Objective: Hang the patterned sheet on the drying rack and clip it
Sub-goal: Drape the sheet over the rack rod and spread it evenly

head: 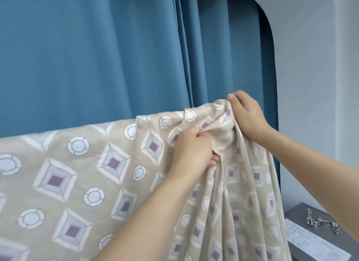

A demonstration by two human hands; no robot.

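Observation:
The patterned sheet [77, 173], beige with white circles and purple-centred diamonds, hangs spread across the lower part of the head view, its top edge running up to the right. The drying rack is hidden under the cloth. My left hand [191, 148] pinches a fold of the sheet a little below the top edge. My right hand [246, 115] grips the bunched upper right corner, thumb on top. Below my hands the cloth falls in long folds. Several metal clips [321, 221] lie on a grey surface at the lower right.
A blue curtain [97, 56] fills the background behind the sheet. A pale wall [310, 66] stands to the right. The grey surface [299, 212] at the lower right also carries a printed paper [310, 243].

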